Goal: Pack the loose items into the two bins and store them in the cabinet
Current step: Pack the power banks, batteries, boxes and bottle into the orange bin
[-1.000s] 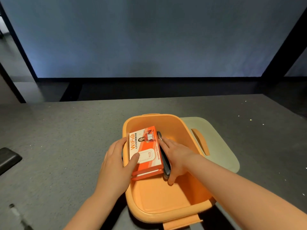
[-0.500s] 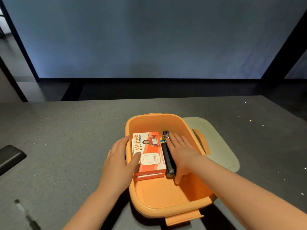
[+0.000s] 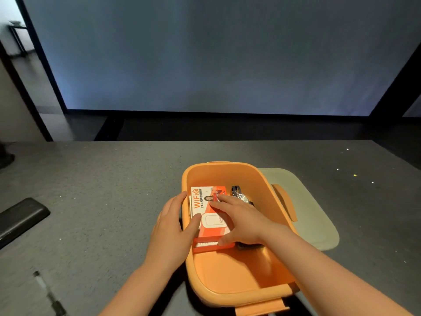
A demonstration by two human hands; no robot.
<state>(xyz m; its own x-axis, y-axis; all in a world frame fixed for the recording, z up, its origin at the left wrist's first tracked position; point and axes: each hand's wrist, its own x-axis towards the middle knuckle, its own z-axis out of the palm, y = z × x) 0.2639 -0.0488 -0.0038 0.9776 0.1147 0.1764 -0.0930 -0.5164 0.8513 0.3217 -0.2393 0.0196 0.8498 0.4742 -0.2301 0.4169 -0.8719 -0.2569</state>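
Head view: packing step, orange bin (image 3: pixel 230 290).
Fingers: right hand (image 3: pixel 241 220) spread flat on WiFi box (image 3: pixel 210 215); left hand (image 3: pixel 175 226) relaxed, thumb on box.
Next: release, fetch black item (image 3: pixel 20 217) left of bin.

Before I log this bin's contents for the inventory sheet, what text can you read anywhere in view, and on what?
"WiFi6": large orange letters on the white panel of the orange box lying in the orange bin.
"LTE" followed by Chinese characters: a dark line beside it on the same box; the characters are too small to read.
Small print on the box's lower red edge: too blurred to read.
Nothing else in view carries readable text.
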